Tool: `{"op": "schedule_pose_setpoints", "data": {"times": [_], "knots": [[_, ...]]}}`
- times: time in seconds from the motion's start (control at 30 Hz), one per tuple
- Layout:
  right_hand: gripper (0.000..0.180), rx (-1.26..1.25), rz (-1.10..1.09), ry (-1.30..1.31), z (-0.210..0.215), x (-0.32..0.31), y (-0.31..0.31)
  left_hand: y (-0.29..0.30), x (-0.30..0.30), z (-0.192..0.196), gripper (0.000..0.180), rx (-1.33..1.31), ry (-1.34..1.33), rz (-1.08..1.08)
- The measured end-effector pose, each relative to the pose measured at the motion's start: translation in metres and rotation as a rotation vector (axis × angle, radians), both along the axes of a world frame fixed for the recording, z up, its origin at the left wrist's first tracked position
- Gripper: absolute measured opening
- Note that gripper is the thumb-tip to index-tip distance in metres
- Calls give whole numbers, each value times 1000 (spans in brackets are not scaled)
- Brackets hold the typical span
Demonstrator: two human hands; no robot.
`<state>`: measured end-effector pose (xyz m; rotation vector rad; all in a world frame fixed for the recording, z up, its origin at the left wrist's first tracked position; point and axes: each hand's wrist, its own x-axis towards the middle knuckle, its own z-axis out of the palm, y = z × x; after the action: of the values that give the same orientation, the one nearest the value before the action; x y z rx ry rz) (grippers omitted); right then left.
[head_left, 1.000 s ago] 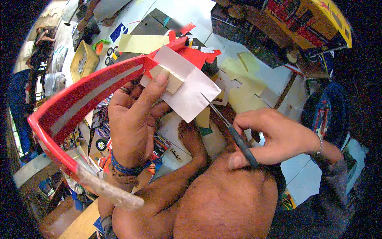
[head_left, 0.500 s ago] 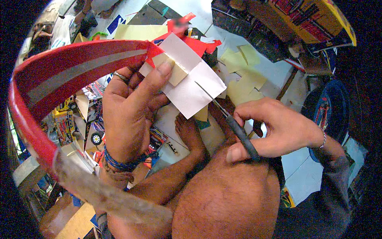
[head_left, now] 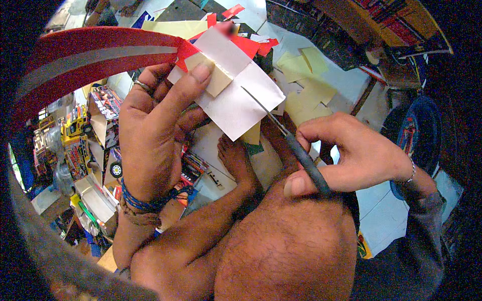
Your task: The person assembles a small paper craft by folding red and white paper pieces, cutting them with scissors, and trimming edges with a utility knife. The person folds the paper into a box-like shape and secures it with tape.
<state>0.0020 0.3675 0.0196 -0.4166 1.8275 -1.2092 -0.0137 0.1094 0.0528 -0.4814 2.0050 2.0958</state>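
My left hand (head_left: 160,120) pinches a white paper piece (head_left: 241,100) between thumb and fingers, with a small tan paper flap (head_left: 218,83) under the thumb. Joined to its left corner is a long curved red strip (head_left: 110,42) with a grey stripe. My right hand (head_left: 346,155) is closed round dark-handled scissors (head_left: 304,155), seen nearly edge-on. One slim pointed blade lies over the right part of the white paper; any blade beneath is hidden by the paper.
My bent knee (head_left: 286,241) rises below the hands. Pale yellow paper pieces (head_left: 306,95) and red scraps (head_left: 266,47) lie on the tiled floor ahead. Toy trucks and printed boxes (head_left: 105,110) crowd the left. A blue round tub (head_left: 422,135) stands at right.
The white paper and my left hand have shifted slightly left and up. The red strip has swung outward toward the left edge. The scissors have followed the paper a little.
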Motion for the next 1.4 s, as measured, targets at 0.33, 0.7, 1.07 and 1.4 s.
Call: {"op": "schedule_pose_setpoints", "data": {"times": [0.33, 0.7, 1.07, 1.4], "knots": [[47, 82, 25, -99, 7, -3, -1, -3, 0, -4, 41, 22, 7, -27], [47, 39, 30, -48, 6, -1, 0, 0, 3, -1, 34, -41, 3, -22], [49, 66, 7, -115, 8, -2, -2, -1, 1, -4, 34, 26, -4, -17], [49, 77, 23, -109, 9, -2, -2, -2, 1, -5, 34, 44, 1, -18]]}}
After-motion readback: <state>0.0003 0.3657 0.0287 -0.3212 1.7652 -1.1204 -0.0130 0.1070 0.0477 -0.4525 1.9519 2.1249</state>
